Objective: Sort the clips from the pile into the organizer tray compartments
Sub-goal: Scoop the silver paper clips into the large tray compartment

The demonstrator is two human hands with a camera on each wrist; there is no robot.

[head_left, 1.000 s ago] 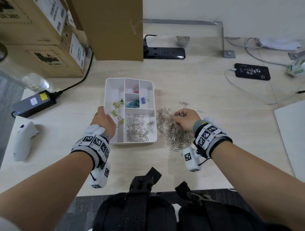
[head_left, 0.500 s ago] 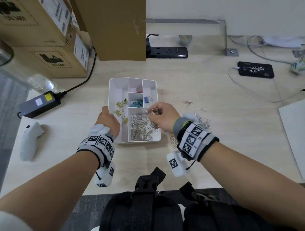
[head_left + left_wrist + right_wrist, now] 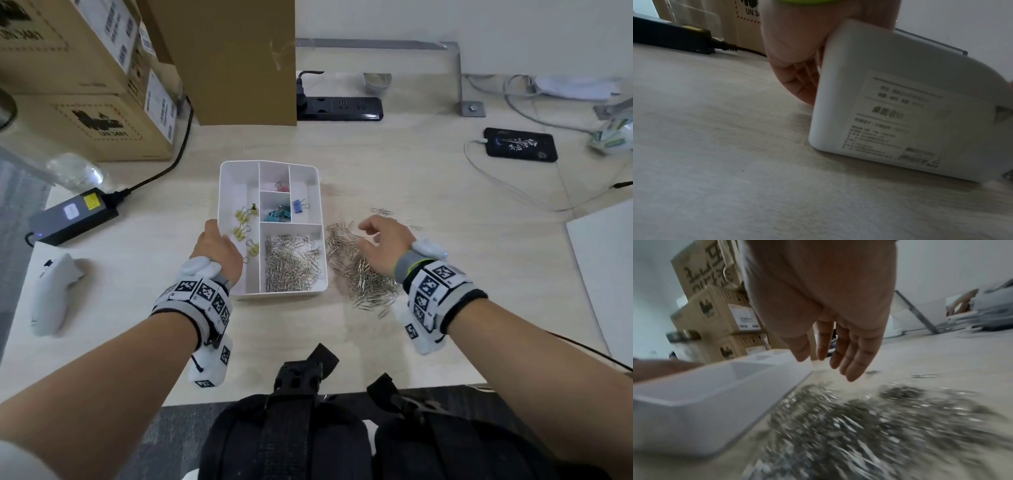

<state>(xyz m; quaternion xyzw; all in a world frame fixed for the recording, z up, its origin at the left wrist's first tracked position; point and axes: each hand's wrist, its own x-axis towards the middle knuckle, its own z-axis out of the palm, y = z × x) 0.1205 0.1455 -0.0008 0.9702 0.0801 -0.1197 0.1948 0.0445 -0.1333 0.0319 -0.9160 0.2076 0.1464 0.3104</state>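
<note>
The white organizer tray (image 3: pixel 239 178) sits mid-table, with silver paper clips (image 3: pixel 291 263) in its front right compartment. Yellow binder clips (image 3: pixel 245 229) lie in the long left compartment, and teal (image 3: pixel 277 216), blue (image 3: pixel 298 206) and pink (image 3: pixel 282 186) ones in the small compartments. My left hand (image 3: pixel 219 250) grips the tray's left edge. In the left wrist view its fingers (image 3: pixel 797 73) curl under the tray (image 3: pixel 900 81), whose labelled underside shows. My right hand (image 3: pixel 380 240) hovers over the paper clip pile (image 3: pixel 359 274), right of the tray. Its fingers (image 3: pixel 838 353) hang straight and hold nothing above the pile (image 3: pixel 859 426).
Cardboard boxes (image 3: pixel 85 85) stand at the back left, with a power adapter (image 3: pixel 73 214) and a white controller (image 3: pixel 51 291) on the left. A power strip (image 3: pixel 339 108) and a phone (image 3: pixel 520 144) lie at the back. A white sheet (image 3: pixel 609 267) is at the right. Stray clips (image 3: pixel 380 210) lie beyond the pile.
My right hand took clips from the pile to the tray's front right compartment, let them go, and came back over the pile with nothing in it. My left hand stayed on the tray.
</note>
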